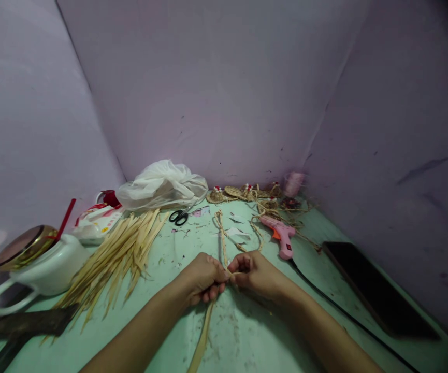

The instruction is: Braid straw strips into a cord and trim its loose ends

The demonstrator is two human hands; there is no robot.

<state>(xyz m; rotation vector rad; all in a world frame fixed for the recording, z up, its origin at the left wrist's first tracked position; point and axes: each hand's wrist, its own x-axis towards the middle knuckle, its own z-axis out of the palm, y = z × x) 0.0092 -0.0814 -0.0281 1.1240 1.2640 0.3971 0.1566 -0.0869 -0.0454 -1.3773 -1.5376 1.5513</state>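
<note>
Both of my hands meet at the middle of the green table, closed on a tan braided cord (224, 243). My left hand (207, 277) pinches the cord at its lower end, where a flat loose strip (201, 336) runs down toward me. Close beside it, my right hand (253, 272) has its thumb and fingers pressed together on a strand of the same fibre. The finished braid stretches away from my fingers, with its far end folded into a narrow loop. A thinner twisted piece (260, 238) curves behind my right hand.
Left lie dried fibre strips (118, 254), a white mug (58, 264), a dark-headed tool (33, 324) and a tissue pack (97, 220). Behind are black scissors (179, 217), a plastic bag (165, 186) and small woven hats (216, 196). Right are a pink glue gun (284, 235) and a phone (375, 285).
</note>
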